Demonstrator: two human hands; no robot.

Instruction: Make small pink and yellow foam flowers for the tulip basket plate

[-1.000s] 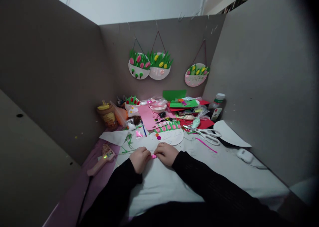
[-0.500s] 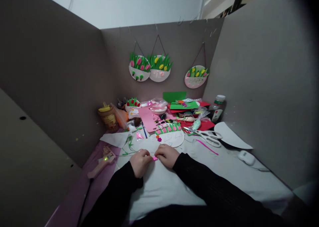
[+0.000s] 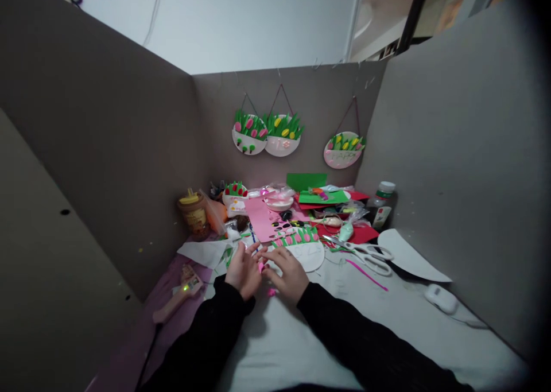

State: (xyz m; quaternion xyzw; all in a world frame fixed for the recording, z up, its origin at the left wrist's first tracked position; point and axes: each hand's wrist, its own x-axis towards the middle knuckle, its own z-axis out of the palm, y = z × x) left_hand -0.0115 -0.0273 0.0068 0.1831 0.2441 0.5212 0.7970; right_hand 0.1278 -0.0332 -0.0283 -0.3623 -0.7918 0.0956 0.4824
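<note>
My left hand (image 3: 241,272) and my right hand (image 3: 287,272) are lifted a little above the white table sheet (image 3: 344,323), fingertips meeting. Between them is a small pink piece (image 3: 260,266), pinched by fingers of both hands. Some left-hand fingers stretch upward. A second small pink scrap (image 3: 272,292) lies on the sheet just below the hands. Right behind the hands is a white paper-plate craft (image 3: 306,253) with green grass and pink tulips. Both sleeves are black.
Scissors (image 3: 367,251) and a pink strip (image 3: 367,274) lie to the right, with a white case (image 3: 439,298) beyond. A pink glue gun (image 3: 179,293) lies at the left, a yellow-lidded jar (image 3: 193,214) behind it. Craft clutter fills the back. Grey partition walls enclose three sides.
Both hands have lifted and moved away from me toward the plate craft. One pink scrap now lies on the sheet below them. The camera has tilted up.
</note>
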